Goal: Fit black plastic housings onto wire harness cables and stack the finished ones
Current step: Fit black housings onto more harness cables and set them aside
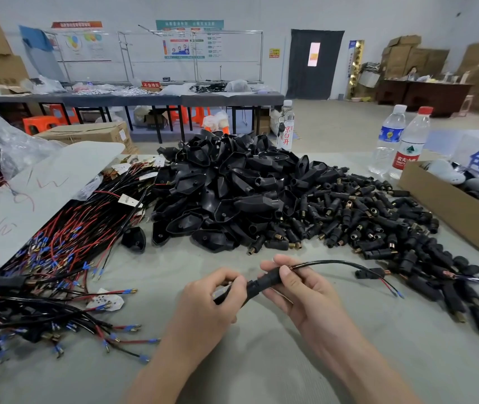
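- Grip: your left hand (215,298) pinches the lower end of the black tubular housing (261,283); your right hand (299,290) curls round its upper end, with the thumb beside the copper spring (290,268).
- Location: the housing sits on the cable (334,261), held above the table (261,360) between both hands.
- Technique: keep the cable in line with the bore and push steadily; forcing it at an angle would probably kink it.
- Caution: the red and black leads (392,288) trail to your right, so keep them from snagging.
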A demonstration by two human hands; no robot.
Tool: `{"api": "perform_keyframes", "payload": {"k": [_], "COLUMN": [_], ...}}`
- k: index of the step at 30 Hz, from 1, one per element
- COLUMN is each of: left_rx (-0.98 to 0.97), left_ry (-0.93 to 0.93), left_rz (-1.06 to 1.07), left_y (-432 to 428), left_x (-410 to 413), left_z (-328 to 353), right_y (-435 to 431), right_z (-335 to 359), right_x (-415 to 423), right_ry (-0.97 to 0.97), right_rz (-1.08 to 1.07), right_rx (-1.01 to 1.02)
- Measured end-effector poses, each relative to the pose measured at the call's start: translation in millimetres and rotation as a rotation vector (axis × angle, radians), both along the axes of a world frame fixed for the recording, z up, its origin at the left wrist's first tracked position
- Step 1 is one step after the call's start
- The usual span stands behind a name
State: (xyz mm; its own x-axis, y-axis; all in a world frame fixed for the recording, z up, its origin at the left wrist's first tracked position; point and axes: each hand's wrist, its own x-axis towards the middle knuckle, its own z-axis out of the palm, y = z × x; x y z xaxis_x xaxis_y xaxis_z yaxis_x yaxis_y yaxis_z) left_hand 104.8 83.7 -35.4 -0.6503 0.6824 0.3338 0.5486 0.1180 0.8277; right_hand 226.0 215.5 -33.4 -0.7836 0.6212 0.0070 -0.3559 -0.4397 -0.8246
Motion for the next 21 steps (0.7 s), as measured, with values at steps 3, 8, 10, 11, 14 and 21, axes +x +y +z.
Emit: {"api": "perform_keyframes", "payload": {"k": [3,8,10,11,14,21], "left_rx": [0.007,-0.002,0.025,0.041,0.072,0.072], "left_ry": [-0.045,0.021,0.039,0.044,0.039,0.043], "left_rz": [-0.014,0.000,0.010,0.014,0.026,0.037], "left_y": [0.2,0.9,1.0,1.2,2.1,2.5], "left_x": [0.9,1.2,2.9,3.9,5.3,3.3], "left_z": [1.4,-0.5,0.5,1.1,1.7,2.0], "right_y": [-0.3,-5.6,-8.1,-9.1,-11.5,-7.5], "right_z": [1.8,3.8,4.2,4.1,3.3,3.7], "right_x": [1.0,0.7,-0.2,-0.7,-2.1,-1.0], "right_ry": [0.020,0.001,0.001,-0.003,-0.032,-0.063], "right_rz": [0.035,0.091,0.124,0.137,0.184,0.167], "right_rx": [-0.048,-0.043,-0.036,-0.032,0.004,0.001]}}
